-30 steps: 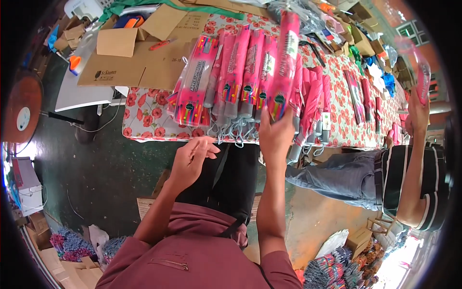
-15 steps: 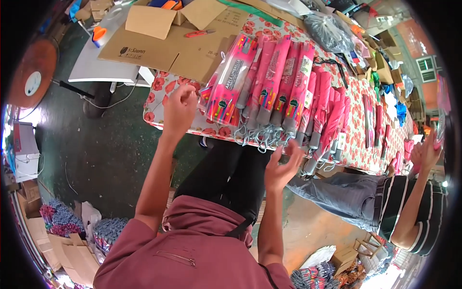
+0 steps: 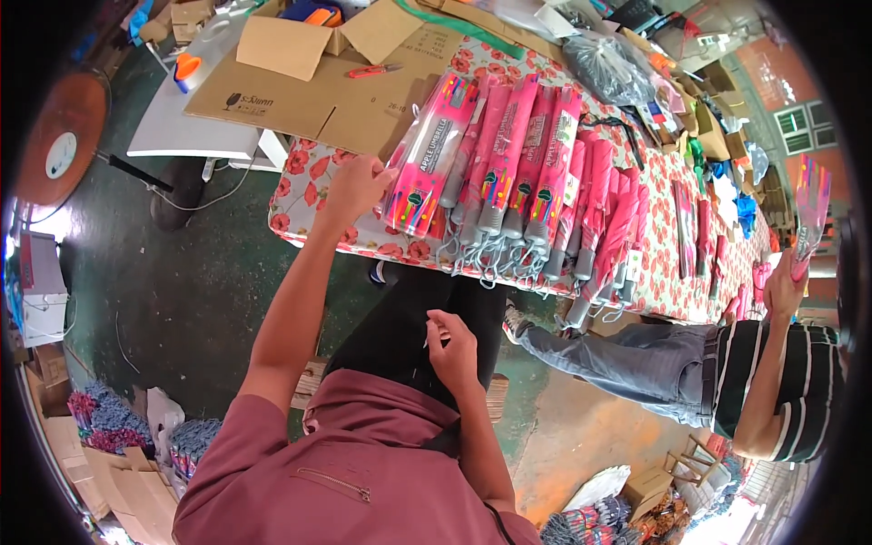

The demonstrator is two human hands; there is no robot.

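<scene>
On the flowered tablecloth [image 3: 304, 186] lies a stack of pink printed clear plastic sleeves [image 3: 434, 150]. My left hand [image 3: 357, 189] is at its left edge, thumb and fingers pinched together on the sleeve's side. Pink folded umbrellas [image 3: 498, 168] with grey handles lie in a row just right of the stack, some in printed sleeves. Their grey wrist loops [image 3: 490, 259] hang over the table's front edge. My right hand [image 3: 452, 347] is in front of my dark trousers, fingers curled in; whatever is inside them, if anything, is hidden.
An opened cardboard box [image 3: 345, 100] with a red cutter [image 3: 372, 70] on it covers the table's far left. To the right, a co-worker in a striped shirt [image 3: 772, 381] holds up a pink printed sleeve [image 3: 811, 209]. Umbrella bundles [image 3: 113, 418] sit on the floor at left.
My left hand has closed on the sleeve stack's left edge. My right hand has dropped from near the umbrella handles toward my lap, its fingers curling. The co-worker's raised sleeve has shifted inward.
</scene>
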